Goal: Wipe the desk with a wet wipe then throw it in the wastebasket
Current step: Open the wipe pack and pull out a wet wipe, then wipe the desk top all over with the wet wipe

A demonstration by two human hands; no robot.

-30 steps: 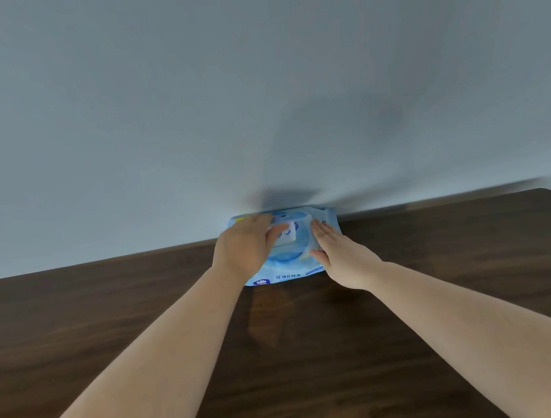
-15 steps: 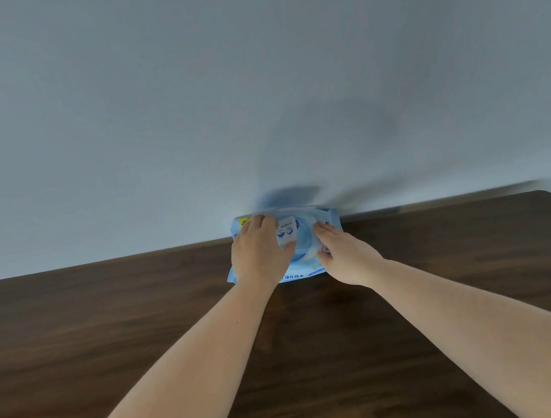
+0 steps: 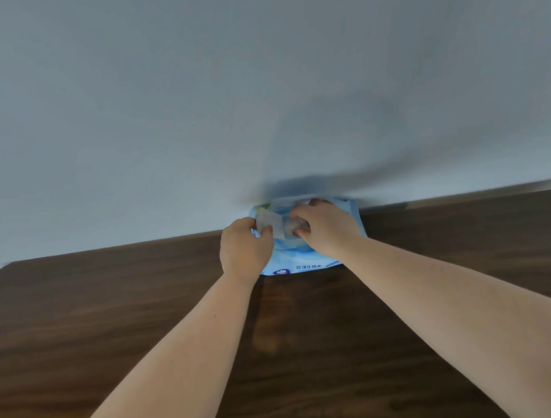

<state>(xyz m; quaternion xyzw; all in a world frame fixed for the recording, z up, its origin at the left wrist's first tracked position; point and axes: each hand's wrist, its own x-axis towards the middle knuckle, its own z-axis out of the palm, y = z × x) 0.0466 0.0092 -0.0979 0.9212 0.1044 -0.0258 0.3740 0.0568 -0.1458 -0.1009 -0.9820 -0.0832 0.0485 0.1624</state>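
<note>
A light blue wet wipe pack (image 3: 308, 264) lies flat at the far edge of the dark wooden desk (image 3: 109, 331), against the wall. My left hand (image 3: 244, 251) pinches the pack's translucent flap (image 3: 271, 227) and holds it peeled up toward the left. My right hand (image 3: 326, 228) rests on top of the pack with its fingers curled down at the opening under the flap. Those fingertips are partly hidden, and I cannot tell whether they grip a wipe. No wastebasket is in view.
A plain grey-white wall (image 3: 254, 91) rises directly behind the desk's far edge. The desk's rounded far corners show at left and right. Both my forearms stretch across the middle of the desk.
My left hand has peeled the flap up and to the left. My right hand has moved from the pack's right side onto its top, fingers at the opening.
</note>
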